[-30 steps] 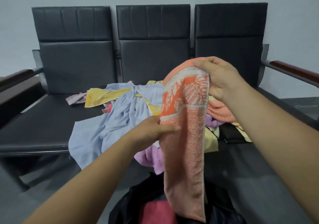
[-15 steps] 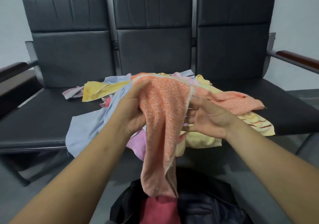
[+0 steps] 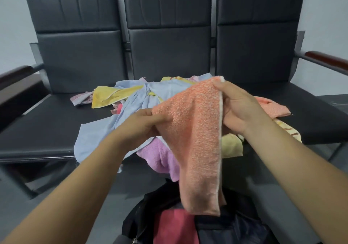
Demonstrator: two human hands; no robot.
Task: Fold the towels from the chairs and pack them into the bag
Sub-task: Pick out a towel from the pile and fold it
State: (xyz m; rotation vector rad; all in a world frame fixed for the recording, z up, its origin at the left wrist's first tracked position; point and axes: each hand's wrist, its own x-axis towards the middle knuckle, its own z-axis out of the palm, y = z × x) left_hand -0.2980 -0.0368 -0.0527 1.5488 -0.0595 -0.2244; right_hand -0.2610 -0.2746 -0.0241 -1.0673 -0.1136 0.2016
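Since a moment ago the orange towel (image 3: 195, 131) has been opened out sideways. The right hand (image 3: 239, 108), which was held flat beside it, has now taken hold of its upper right corner, and the left hand (image 3: 143, 123) has slid down from the top to the left edge. The towel is held in the air between the two hands, already doubled lengthwise by the look of it. A pale hem runs down its right side, and its lower end hangs over the open mouth of the black bag (image 3: 139, 219) on the floor. The left hand pinches the left edge between thumb and fingers. The right hand has its thumb on the near face and its fingers curled behind the hem. A red towel (image 3: 173, 225) already lies inside the bag, just below the dangling end. Behind the hands, the rest of the heap lies on the middle seat of the black chairs (image 3: 47, 123): a blue towel (image 3: 131, 112), a yellow one (image 3: 111, 97), a purple one (image 3: 160, 153) drooping over the front edge, and a peach one (image 3: 271, 106) off to the right. I judge this to be the middle of a fold, with most of the pile yet to do. The next move likely calls for bringing the two held edges together to halve the towel, keeping the hanging end from twisting, then lowering the bundle flat beside the red one.
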